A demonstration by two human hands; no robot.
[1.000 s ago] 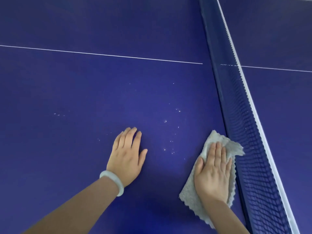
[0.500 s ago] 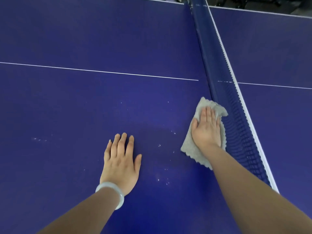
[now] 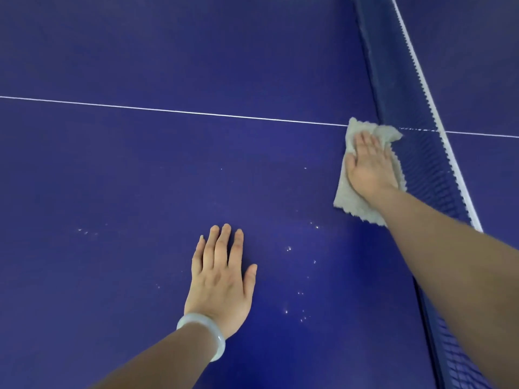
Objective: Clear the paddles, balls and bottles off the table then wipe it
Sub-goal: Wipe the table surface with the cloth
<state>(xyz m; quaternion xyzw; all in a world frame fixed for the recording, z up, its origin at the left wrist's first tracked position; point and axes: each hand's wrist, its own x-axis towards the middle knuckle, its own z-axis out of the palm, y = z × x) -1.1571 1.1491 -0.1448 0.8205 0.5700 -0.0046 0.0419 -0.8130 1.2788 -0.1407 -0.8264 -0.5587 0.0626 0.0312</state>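
Across the blue table (image 3: 140, 164) your right hand (image 3: 369, 167) presses the grey cloth (image 3: 348, 197) flat, fingers straight, against the net (image 3: 421, 153) at the white centre line (image 3: 196, 113). Your left hand (image 3: 220, 282) rests flat and unclenched amid droplets (image 3: 288, 249), with bare surface stretching leftward.

The net (image 3: 415, 153) stands on the table (image 3: 140, 169) at the right. A line (image 3: 196, 113) runs from the left and meets the net. The cloth (image 3: 351, 203) lies just beside the net, its far end at the line, under the right hand (image 3: 370, 167). The left hand (image 3: 220, 287) rests on the table nearer, to the left; small specks (image 3: 302, 293) lie between the hands.
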